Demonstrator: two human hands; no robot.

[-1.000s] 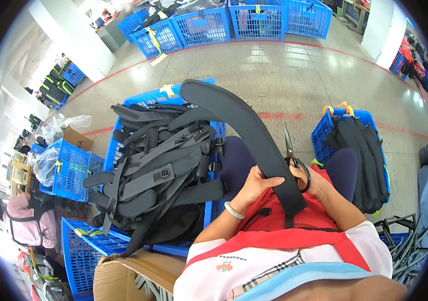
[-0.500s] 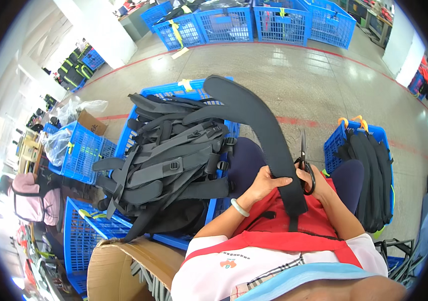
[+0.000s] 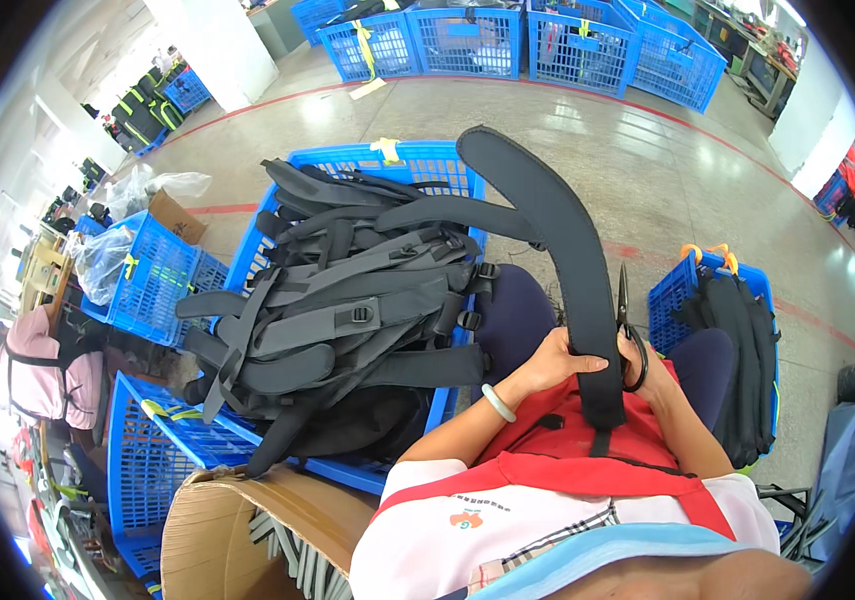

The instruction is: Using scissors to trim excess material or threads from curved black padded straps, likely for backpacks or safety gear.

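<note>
A long, curved black padded shoulder strap stands up in front of me, its lower end over my red apron. My left hand grips this strap near its lower end, the thumb lying across its face. Just right of it, my right hand is closed round the handles of black scissors, whose blades point away from me. The fingers of the right hand also reach the strap's edge. Left of my knees, a heap of black and dark grey straps with buckles fills a blue crate.
The blue crate's rim stands by my left knee. A smaller blue crate with black padded pieces sits at right. A cardboard box of grey strips is near left. More blue crates line the far floor.
The view has shifted slightly, so the surroundings sit a little differently. The strap has swung somewhat more upright, with the left hand still gripping it and the scissors still in the right.
</note>
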